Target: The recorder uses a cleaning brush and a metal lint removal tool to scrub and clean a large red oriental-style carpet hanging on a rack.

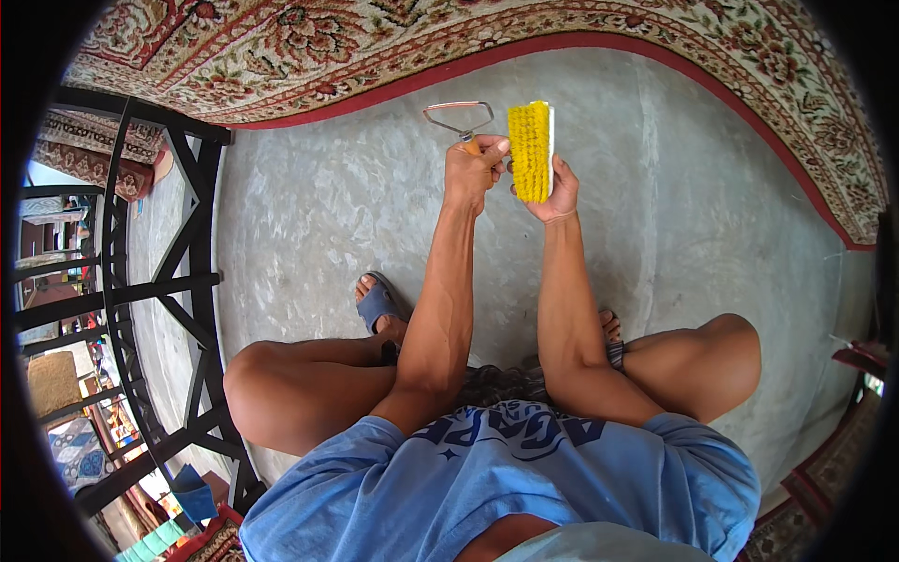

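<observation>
My left hand (467, 176) is closed round the short orange-brown handle of a lint scraper (471, 145). Its thin metal loop head extends beyond my fingers. Just to the right, my right hand (562, 195) grips a scrub brush (530, 153) by its white back. The brush stands upright with its dense yellow bristles facing left, toward my left hand. My left thumb and fingertips come close to the bristles; whether they touch, I cannot tell. Both hands are raised in front of me above the grey floor (328, 206).
A patterned carpet (599, 21) with a red border spans the far side and curves down the right. On the left runs a black railing (169, 292), with assorted items beyond it. My knees and a sandalled foot (379, 304) flank my arms.
</observation>
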Motion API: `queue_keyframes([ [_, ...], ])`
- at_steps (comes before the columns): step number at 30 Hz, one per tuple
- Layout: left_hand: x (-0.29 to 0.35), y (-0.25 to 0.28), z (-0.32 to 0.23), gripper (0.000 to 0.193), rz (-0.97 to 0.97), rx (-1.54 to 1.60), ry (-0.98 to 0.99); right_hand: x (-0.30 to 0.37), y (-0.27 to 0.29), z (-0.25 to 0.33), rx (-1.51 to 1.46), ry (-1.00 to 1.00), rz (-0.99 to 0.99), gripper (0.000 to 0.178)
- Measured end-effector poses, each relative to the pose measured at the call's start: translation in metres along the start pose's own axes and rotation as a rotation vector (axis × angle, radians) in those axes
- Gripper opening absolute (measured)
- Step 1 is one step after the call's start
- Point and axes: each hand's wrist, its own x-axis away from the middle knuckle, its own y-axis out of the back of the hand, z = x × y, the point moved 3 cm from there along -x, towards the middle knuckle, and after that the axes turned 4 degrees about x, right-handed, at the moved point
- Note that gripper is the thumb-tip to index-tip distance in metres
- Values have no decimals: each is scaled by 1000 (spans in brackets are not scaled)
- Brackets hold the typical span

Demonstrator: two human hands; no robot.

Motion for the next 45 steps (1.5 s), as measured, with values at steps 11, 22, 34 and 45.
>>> queue_keyframes([
  [11, 0, 5, -2, 8, -104, -76, -99, 2, -4, 7, 13, 102, -6, 53],
  [22, -25, 132, 49, 7, -441, 300, 37, 19, 18, 68, 49, 354, -299, 41],
  [34, -35, 35, 10, 20, 194, 420, 72, -23, -40, 38, 224, -25, -16, 52],
  [45, -67, 50, -5, 12, 107, 91, 22, -53, -54, 16, 518, 35, -99, 50],
])
